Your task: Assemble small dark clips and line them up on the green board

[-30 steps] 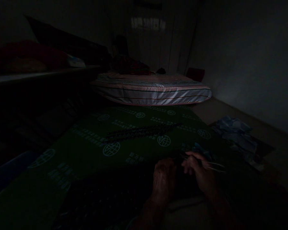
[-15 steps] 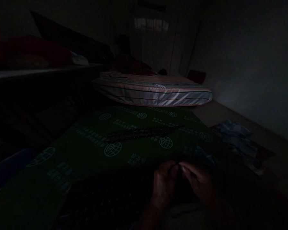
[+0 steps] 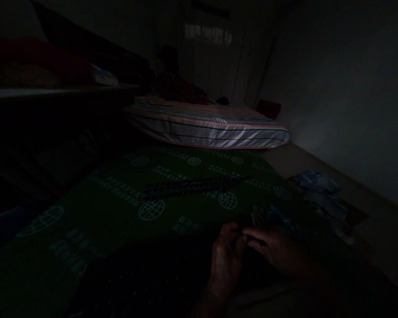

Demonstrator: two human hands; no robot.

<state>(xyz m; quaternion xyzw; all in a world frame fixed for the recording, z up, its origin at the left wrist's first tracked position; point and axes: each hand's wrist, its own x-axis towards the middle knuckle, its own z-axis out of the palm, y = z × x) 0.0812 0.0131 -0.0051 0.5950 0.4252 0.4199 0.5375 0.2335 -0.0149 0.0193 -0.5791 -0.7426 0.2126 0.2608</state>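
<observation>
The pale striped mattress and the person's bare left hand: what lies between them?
In the head view, narrow dark speckled strips lie on a green, globe-printed surface; close to the left hand, darkness hides details.

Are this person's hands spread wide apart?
No, the left hand and right hand are close together, their fingertips about meeting above the green surface's dark near side.

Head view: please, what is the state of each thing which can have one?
Left hand: fingers curled, grasp too dark to tell
Right hand: fingers bent, grasp too dark to tell
Dark strips: lying on the green surface
Mattress: flat, covered with striped fabric
Floor cloth: crumpled
Red cloth: bunched up on mattress
</observation>
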